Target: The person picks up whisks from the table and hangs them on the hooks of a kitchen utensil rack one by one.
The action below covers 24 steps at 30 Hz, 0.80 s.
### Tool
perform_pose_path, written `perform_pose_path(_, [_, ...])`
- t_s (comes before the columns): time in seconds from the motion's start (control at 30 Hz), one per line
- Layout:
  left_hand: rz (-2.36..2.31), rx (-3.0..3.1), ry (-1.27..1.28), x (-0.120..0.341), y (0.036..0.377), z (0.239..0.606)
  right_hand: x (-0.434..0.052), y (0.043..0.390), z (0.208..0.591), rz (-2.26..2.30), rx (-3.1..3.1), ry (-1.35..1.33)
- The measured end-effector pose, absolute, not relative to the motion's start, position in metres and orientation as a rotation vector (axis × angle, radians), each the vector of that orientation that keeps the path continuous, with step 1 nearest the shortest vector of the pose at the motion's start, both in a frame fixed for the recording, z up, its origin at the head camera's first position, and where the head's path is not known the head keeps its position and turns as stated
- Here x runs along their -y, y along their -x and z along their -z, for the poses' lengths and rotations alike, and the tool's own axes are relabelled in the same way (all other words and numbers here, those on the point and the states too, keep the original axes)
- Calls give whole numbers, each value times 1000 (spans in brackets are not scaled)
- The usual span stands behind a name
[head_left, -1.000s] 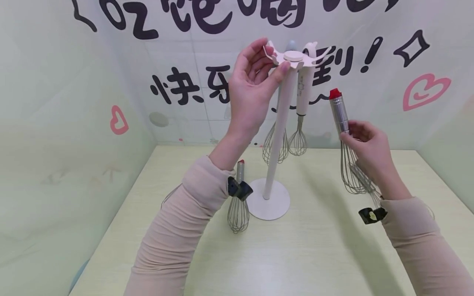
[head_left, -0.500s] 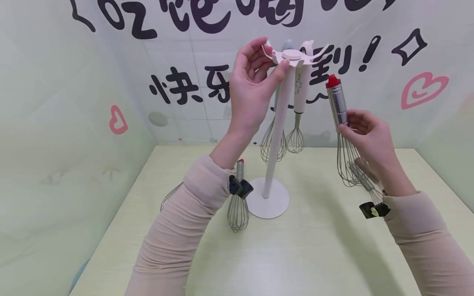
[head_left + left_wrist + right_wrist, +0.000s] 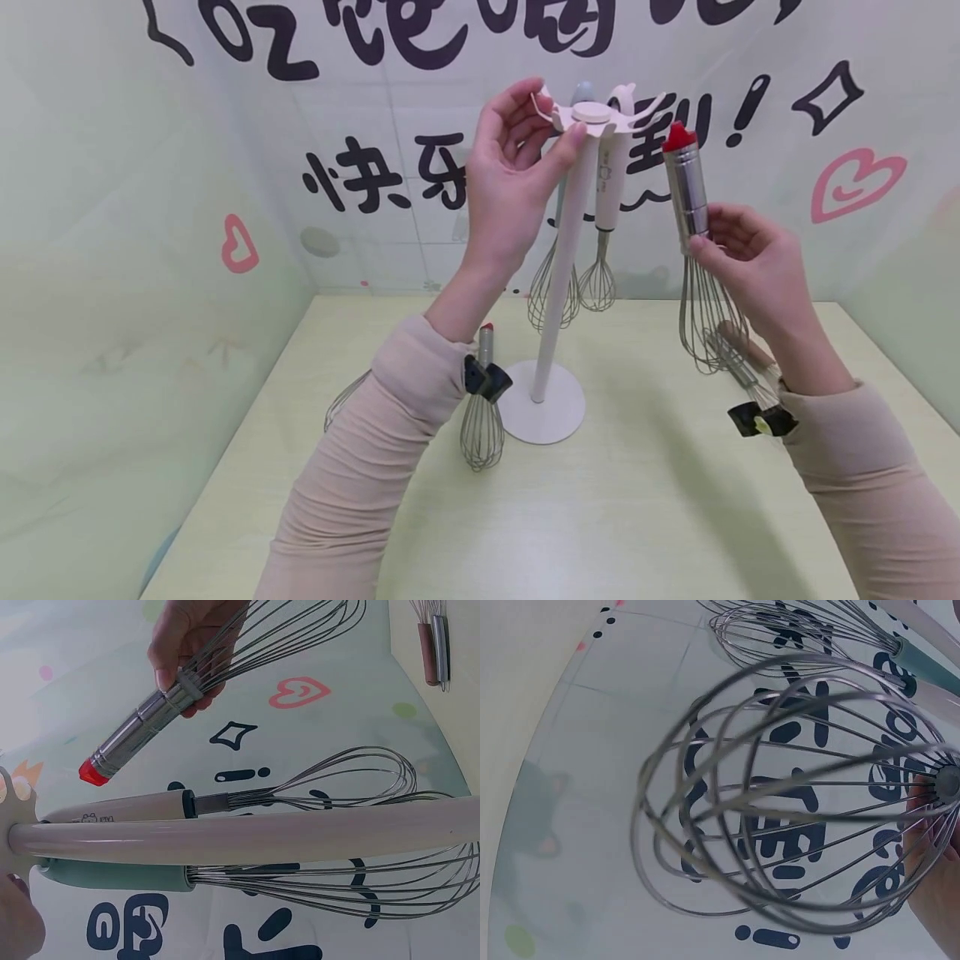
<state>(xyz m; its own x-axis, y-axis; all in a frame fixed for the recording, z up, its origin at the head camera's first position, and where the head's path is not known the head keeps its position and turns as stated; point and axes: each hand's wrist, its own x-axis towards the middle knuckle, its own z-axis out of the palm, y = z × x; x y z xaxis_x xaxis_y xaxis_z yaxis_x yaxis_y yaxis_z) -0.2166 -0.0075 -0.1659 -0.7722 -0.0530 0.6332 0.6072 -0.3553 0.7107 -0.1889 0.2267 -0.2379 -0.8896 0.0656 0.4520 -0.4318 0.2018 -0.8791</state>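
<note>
My left hand (image 3: pixel 510 175) holds the hooked top (image 3: pixel 592 121) of a white utensil stand (image 3: pixel 564 258), fingertips on a hook and thumb against the near rim. On the right, my right hand (image 3: pixel 765 267) grips a whisk (image 3: pixel 686 192) by the lower end of its silver handle. Its red tip points up and its wire loops hang down, apart from the stand. From the stand's far side hang a white-handled whisk (image 3: pixel 610 187) and a teal-handled whisk (image 3: pixel 112 874). In the right wrist view, the held whisk's wires (image 3: pixel 780 787) fill the middle.
Beside the stand's round base (image 3: pixel 562 417) lies a smaller red-tipped whisk (image 3: pixel 482 433). Wires of another whisk (image 3: pixel 347 400) show past the left sleeve. Near the right wrist lie a silver-handled whisk (image 3: pixel 735 362) and a brown handle (image 3: pixel 753 348). A printed cloth (image 3: pixel 375 250) hangs behind the table.
My right hand has raised the red-tipped whisk, bringing its tip near the height of the stand's hooks. The left hand keeps its hold on the stand, almost still.
</note>
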Motion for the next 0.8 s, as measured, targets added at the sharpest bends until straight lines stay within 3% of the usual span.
perform_pose_path(0.8, [2140,1411,797,7,219,171,-217,186,224,-1891,1804,-549])
